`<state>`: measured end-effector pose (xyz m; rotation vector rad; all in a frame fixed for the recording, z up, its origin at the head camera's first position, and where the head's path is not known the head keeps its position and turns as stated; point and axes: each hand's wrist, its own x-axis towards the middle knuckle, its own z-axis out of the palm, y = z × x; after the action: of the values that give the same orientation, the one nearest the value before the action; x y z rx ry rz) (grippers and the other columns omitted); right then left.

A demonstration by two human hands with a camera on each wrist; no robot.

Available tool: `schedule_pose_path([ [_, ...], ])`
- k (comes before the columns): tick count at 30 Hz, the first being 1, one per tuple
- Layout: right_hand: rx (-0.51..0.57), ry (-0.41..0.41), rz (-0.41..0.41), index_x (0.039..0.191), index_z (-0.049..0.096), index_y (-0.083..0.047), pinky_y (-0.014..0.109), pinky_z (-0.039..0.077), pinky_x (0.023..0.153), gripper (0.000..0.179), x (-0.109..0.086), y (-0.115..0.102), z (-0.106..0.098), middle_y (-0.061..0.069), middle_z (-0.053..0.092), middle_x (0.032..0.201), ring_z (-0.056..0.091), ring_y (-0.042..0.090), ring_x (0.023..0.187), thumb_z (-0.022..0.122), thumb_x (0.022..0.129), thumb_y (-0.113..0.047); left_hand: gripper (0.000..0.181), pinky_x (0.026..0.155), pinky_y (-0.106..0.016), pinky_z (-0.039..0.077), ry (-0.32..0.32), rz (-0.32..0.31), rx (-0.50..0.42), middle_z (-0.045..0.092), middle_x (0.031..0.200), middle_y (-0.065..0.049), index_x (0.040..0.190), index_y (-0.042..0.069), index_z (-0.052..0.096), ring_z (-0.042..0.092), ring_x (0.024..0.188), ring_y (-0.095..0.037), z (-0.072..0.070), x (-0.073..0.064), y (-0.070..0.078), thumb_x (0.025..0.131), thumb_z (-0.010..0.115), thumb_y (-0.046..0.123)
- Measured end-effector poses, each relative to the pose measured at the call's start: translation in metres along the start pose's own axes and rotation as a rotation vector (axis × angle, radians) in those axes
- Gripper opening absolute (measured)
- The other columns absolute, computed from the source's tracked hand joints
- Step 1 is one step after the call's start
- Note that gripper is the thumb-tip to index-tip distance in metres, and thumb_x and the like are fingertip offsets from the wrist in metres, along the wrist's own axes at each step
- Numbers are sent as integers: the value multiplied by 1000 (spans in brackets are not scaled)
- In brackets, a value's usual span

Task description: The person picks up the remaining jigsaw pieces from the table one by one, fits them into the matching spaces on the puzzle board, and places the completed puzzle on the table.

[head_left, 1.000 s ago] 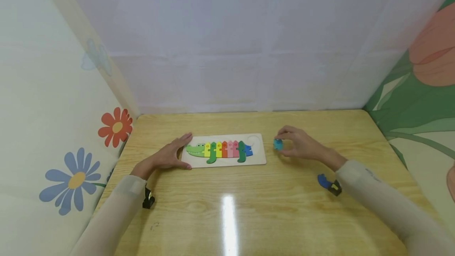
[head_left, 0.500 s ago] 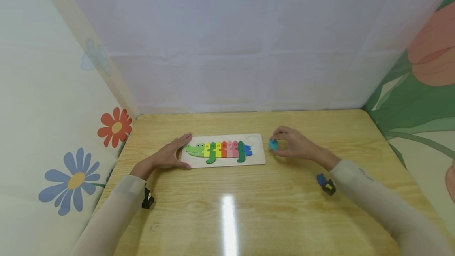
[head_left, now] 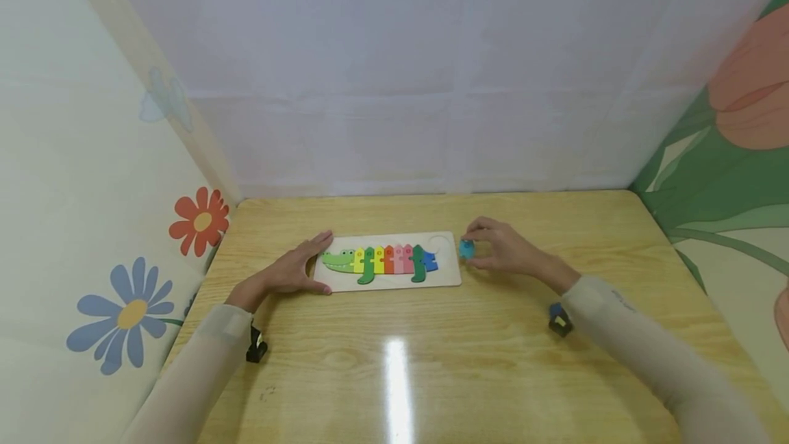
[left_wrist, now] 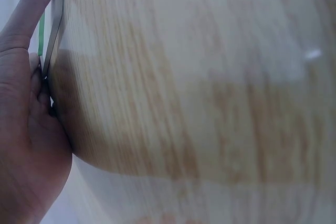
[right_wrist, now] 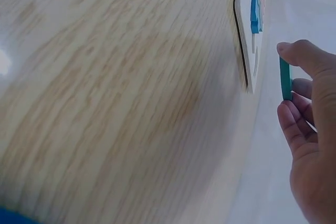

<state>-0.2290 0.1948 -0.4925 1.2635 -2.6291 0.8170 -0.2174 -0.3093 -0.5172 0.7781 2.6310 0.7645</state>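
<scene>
A pale wooden puzzle board (head_left: 388, 284) with a colourful crocodile lies on the table. Its pieces run from a green head (head_left: 337, 260) to a blue piece (head_left: 430, 261), and a bare outline shows at the right end. My left hand (head_left: 290, 269) holds the board's left end, fingers at the far corner and thumb at the near one. My right hand (head_left: 508, 250) pinches a light blue puzzle piece (head_left: 466, 249) just off the board's right edge; the right wrist view shows this piece (right_wrist: 285, 80) edge-on between thumb and fingers, above the table.
Another blue piece (head_left: 557, 308) lies on the table near the right sleeve, partly hidden behind a small black device (head_left: 560, 325) at that wrist. A similar black device (head_left: 256, 347) hangs by the left wrist. A pale cloth wall (head_left: 394, 122) rises behind the table.
My right hand has moved left with the light blue piece, closer to the board. The black device at the right wrist shifted left with it, covering more of the other blue piece.
</scene>
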Motion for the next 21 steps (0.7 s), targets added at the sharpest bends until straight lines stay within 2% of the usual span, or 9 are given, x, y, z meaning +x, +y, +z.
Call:
schedule_pose_path([
  [21,15,19,-19,117,77,4,41,61,96,47,12,0,19,14,69,116,69,28,107,95,79,-15,123,131,-62,8,5,-17,9,11,177,-18,168,1,20,10,163,-41,1,0,0,80,92,49],
])
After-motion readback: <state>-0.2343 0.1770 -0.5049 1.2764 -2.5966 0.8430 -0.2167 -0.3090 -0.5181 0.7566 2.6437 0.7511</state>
